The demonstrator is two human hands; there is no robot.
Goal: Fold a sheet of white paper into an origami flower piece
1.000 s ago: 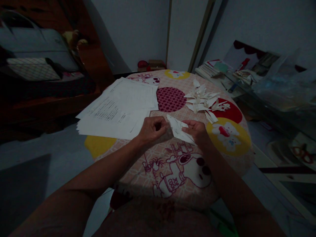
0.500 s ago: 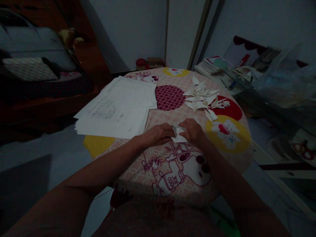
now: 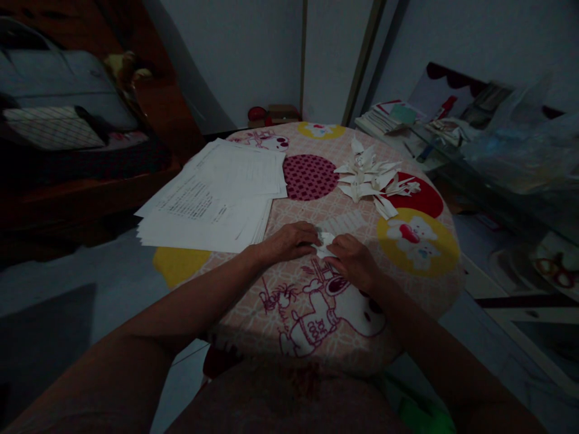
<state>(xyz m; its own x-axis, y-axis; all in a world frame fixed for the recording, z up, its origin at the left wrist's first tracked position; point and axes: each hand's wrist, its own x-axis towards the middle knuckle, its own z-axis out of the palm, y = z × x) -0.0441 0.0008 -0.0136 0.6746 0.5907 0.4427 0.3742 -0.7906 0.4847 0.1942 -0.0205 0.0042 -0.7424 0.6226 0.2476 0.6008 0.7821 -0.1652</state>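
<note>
Between my two hands, low over the round table, is a small folded piece of white paper (image 3: pixel 324 244). My left hand (image 3: pixel 294 241) grips its left side with bent fingers. My right hand (image 3: pixel 351 258) pinches its right side between thumb and fingers, hiding that edge. Several folded paper flowers (image 3: pixel 368 175) lie in a cluster beyond my right hand. To the left rests a stack of printed sheets (image 3: pixel 212 205), fanned slightly at its edges. The room is dim, so the folds in the held paper are hard to make out.
A patterned cloth (image 3: pixel 244 307) with cartoon figures covers the round table. On the right a glass-topped cabinet carries papers (image 3: pixel 380 119) and a clear plastic bag (image 3: pixel 520 150). A wooden bench with a grey bag (image 3: pixel 67 84) stands at the left.
My right hand has moved slightly down and nearer me, turning as it grips. The held paper looks more bunched and smaller, and the left hand has moved little.
</note>
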